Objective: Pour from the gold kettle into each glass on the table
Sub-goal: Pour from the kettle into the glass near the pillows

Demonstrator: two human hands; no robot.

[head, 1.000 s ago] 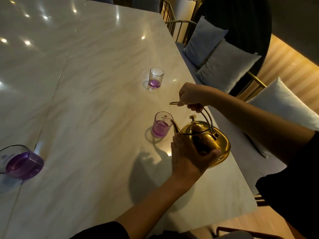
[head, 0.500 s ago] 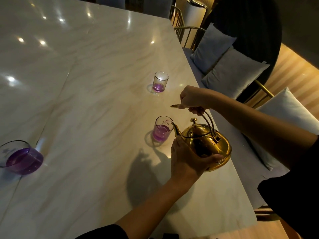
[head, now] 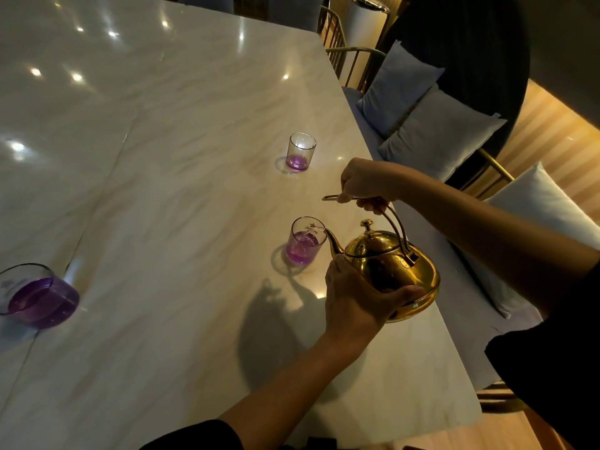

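my right hand (head: 365, 180) grips the gold kettle (head: 389, 267) handle, left hand (head: 354, 297) cupped under its belly, spout over the glass (head: 305, 240) near the tabletop's (head: 162, 190) right edge.

Kettle (head: 394, 271) in both hands: polished gold metal, mirror-glossy. Glass (head: 305, 241) just off left hand, at spout: clear, smooth, printed logo. Table (head: 162, 190) under hands: marble-look slab, high gloss, reflects lights. Cushions (head: 435, 134) beyond right hand: matt grey cloth.
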